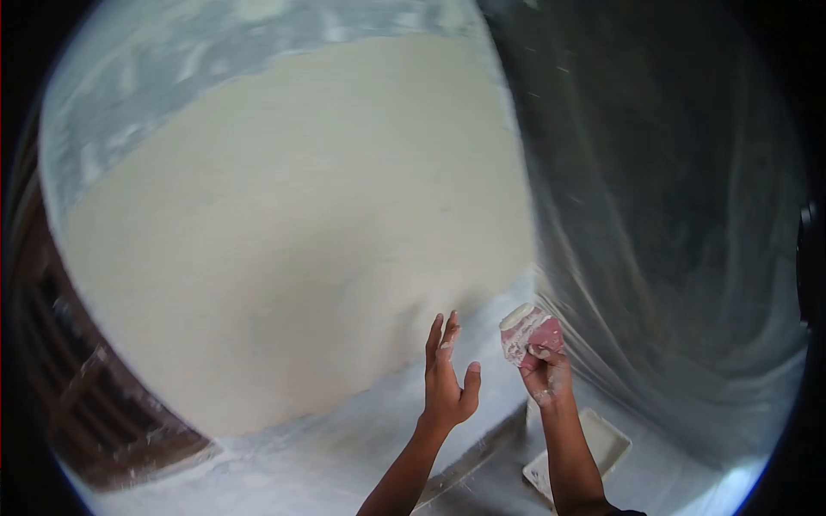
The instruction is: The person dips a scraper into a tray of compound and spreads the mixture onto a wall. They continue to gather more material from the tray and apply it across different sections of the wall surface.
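Observation:
My left hand (446,378) is raised in front of the wall (344,189), fingers stretched out and thumb apart, with nothing in it. White paste is smeared on its fingers. To its right, my right hand (548,376) grips a pink putty spreader (544,334) between thumb and fingers. A thick bead of off-white putty (517,316) sits along the spreader's upper left edge, and more is streaked over its face. Smooth cream putty covers most of the wall, while a patchy grey-blue band (146,112) runs along the top.
Translucent plastic sheeting (662,215) hangs down the right side. Below, partly behind my right forearm, a pale rectangular tray (613,443) lies on the floor. A dark brown slatted wooden frame (95,387) borders the wall at lower left.

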Tool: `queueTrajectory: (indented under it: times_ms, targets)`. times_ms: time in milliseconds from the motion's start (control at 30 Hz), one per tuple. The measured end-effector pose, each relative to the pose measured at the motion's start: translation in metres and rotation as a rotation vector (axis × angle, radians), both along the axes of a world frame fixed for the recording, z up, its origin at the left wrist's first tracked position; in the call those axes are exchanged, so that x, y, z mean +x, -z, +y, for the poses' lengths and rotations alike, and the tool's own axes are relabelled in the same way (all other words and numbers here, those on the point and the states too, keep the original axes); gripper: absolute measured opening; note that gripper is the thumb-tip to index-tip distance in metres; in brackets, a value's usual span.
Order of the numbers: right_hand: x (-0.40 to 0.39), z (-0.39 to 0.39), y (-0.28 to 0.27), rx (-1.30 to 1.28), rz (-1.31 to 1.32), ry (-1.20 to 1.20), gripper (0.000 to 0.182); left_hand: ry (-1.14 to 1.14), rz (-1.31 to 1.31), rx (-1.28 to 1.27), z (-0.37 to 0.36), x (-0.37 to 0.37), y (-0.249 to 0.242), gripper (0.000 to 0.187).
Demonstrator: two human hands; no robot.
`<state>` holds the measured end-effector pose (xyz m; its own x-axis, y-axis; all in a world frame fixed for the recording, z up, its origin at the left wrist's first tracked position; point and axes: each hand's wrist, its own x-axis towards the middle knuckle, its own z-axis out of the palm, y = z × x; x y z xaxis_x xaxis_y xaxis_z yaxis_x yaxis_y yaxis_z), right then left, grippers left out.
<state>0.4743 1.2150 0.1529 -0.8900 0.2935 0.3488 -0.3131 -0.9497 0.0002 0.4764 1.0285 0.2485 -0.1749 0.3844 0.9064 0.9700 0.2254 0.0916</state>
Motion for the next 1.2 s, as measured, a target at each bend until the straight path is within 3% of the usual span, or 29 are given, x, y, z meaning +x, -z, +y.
queueTrajectory:
  times_ms: [100, 167, 433, 500, 567, 600, 633, 667, 700, 767, 800, 867, 900, 967, 1067, 1200]
  targets:
    - [0.025, 0.005, -0.039, 0.086, 0.132, -0.031, 0.063, 0.0, 0.115, 0.109, 0.007, 0.044, -0.026, 0.05]
    - [0.031, 0.01, -0.056, 0.106, 0.205, -0.095, 0.061, -0.165, 0.227, 0.062, 0.008, 0.072, -0.036, 0.053]
    - [-0.005, 0.038, -0.063, 0.426, 0.56, -0.091, 0.052, -0.707, 0.573, 0.035, 0.033, 0.095, 0.013, 0.065]
    - [-0.022, 0.041, -0.06, 0.485, 0.63, -0.089, 0.051, -0.772, 0.632, 0.056, 0.036, 0.093, 0.034, 0.054]
    - [-0.009, 0.045, -0.067, 0.634, 0.682, 0.244, 0.057, -0.786, 0.725, 0.026, 0.024, 0.109, 0.038, 0.054]
    - [0.009, 0.054, -0.07, 0.63, 0.69, 0.261, 0.057, -0.751, 0.762, 0.036, 0.025, 0.121, 0.041, 0.054]
    - [0.028, 0.061, -0.074, 0.642, 0.746, 0.498, 0.055, -0.719, 0.789, 0.046, 0.023, 0.132, 0.043, 0.054]
    - [0.003, 0.016, -0.143, 0.74, 0.77, 0.66, 0.054, -0.76, 0.696, 0.094, -0.024, 0.109, -0.008, 0.054]
    - [0.009, 0.009, -0.164, 0.743, 0.774, 0.667, 0.054, -0.86, 0.709, 0.077, -0.035, 0.114, -0.02, 0.055]
    - [0.018, 0.002, -0.194, 0.885, 0.737, 1.185, 0.056, -0.943, 0.715, 0.061, -0.058, 0.114, -0.037, 0.055]
    - [0.014, -0.004, -0.207, 0.891, 0.732, 1.194, 0.056, -0.946, 0.717, 0.069, -0.07, 0.11, -0.043, 0.057]
    - [0.001, -0.015, -0.228, 0.845, 0.737, 1.602, 0.05, -0.936, 0.719, 0.082, -0.093, 0.101, -0.051, 0.059]
    - [-0.005, -0.027, -0.244, 0.855, 0.736, 1.611, 0.05, -0.903, 0.691, 0.122, -0.11, 0.092, -0.062, 0.062]
    - [-0.008, -0.035, -0.254, 0.839, 0.712, 1.96, 0.046, -0.855, 0.666, 0.165, -0.124, 0.081, -0.064, 0.065]
    - [-0.013, -0.049, -0.261, 0.893, 0.638, 2.131, 0.041, -0.801, 0.604, 0.2, -0.137, 0.068, -0.062, 0.066]
    - [-0.027, -0.067, -0.266, 0.95, 0.583, 2.159, 0.042, -0.744, 0.595, 0.211, -0.148, 0.053, -0.061, 0.069]
